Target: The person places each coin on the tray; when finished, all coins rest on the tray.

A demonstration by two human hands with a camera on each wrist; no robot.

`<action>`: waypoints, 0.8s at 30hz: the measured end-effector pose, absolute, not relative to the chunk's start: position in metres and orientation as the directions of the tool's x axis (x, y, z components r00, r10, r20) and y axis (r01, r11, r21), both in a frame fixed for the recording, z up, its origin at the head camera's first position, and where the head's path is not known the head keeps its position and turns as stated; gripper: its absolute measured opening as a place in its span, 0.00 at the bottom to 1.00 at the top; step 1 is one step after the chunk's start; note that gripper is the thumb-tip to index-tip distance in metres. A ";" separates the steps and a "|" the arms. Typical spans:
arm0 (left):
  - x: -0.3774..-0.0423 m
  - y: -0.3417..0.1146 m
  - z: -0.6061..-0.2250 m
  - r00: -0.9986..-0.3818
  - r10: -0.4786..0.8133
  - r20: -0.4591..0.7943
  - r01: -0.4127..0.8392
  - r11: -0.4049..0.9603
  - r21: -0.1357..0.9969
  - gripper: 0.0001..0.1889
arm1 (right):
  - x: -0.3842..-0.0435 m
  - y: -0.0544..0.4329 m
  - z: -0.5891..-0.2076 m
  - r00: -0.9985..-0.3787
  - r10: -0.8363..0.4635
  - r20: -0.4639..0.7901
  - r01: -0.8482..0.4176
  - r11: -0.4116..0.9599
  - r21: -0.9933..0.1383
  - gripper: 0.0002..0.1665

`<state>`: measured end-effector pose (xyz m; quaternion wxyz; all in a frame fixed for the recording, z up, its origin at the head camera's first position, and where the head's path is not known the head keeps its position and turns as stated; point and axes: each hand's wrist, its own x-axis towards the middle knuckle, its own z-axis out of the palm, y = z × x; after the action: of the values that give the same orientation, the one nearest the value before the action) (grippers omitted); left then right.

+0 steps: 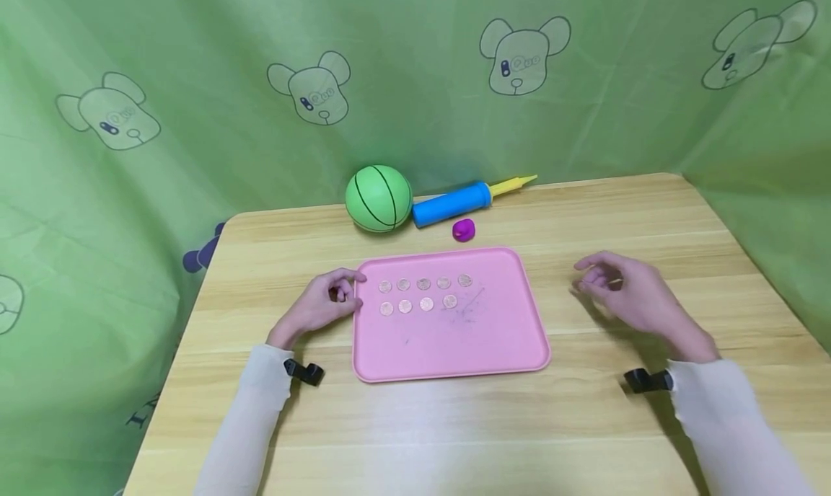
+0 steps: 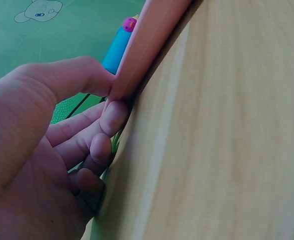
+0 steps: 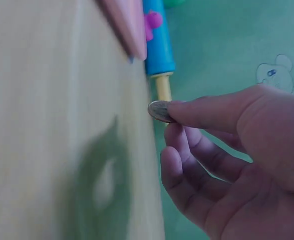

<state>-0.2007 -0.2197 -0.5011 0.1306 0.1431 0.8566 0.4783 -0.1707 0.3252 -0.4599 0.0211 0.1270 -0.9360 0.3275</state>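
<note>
A pink tray (image 1: 454, 352) lies on the wooden table with several coins (image 1: 424, 283) set flat in two rows on its left and middle part. The left hand (image 1: 321, 301) is at the tray's upper left side, thumb and index fingertips touching the rim a little apart. In the left wrist view, the other fingers bend loosely beside the tray's corner. To the right of the tray, the right hand (image 1: 626, 287) is held above the table. It pinches a single coin (image 3: 159, 111) between thumb and index finger, the remaining fingers curving beneath.
Behind the tray are a green ball (image 1: 379, 198), a blue pump (image 1: 452, 204) with a yellow nozzle (image 1: 513, 185), and a small magenta rubber duck (image 1: 464, 230). A green printed curtain (image 1: 415, 85) hangs past the table's (image 1: 415, 431) back edge. Dark scratches mark the tray's middle.
</note>
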 end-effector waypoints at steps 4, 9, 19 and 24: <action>-0.201 -0.220 -0.501 -0.927 0.365 -0.087 0.116 0.501 0.858 0.27 | -0.178 0.311 -0.453 -0.965 -0.226 0.135 -0.259 0.726 -0.637 0.19; -0.201 -0.219 -0.502 -0.926 0.367 -0.093 0.115 0.506 0.855 0.27 | -0.184 0.291 -0.450 -0.954 -0.259 0.151 -0.291 0.677 -0.676 0.19; -0.202 -0.218 -0.503 -0.926 0.366 -0.089 0.115 0.500 0.858 0.27 | -0.194 0.250 -0.445 -0.940 -0.322 0.116 -0.310 0.659 -0.686 0.17; -0.201 -0.219 -0.502 -0.927 0.363 -0.093 0.111 0.502 0.858 0.27 | -0.198 0.233 -0.447 -0.939 -0.342 0.044 -0.265 0.633 -0.727 0.18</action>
<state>-0.2008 -0.2186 -0.5023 0.1313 0.1381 0.8567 0.4794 -0.1977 0.2332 -0.4469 -0.0488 0.1680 -0.9023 0.3939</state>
